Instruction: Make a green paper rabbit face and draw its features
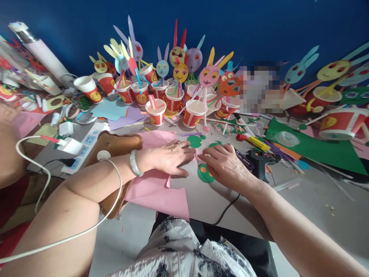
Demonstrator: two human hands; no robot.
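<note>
My left hand, with a ring and a pale bangle at the wrist, lies palm down with its fingers stretched over the edge of a pink paper sheet. My right hand has its fingers curled down to the table; what they hold, if anything, is mostly hidden. A small pink scrap shows between the fingertips of both hands. Beside the right fingers lies a green paper circle with orange dots, partly covered. Another green circle lies just beyond the left fingertips.
Red-and-white paper cups holding paper rabbit figures stand along the back. Right are a black glue gun, pens and green paper. Left are a brown case, a power strip and a white cable crossing my left arm. Another person's arm is far left.
</note>
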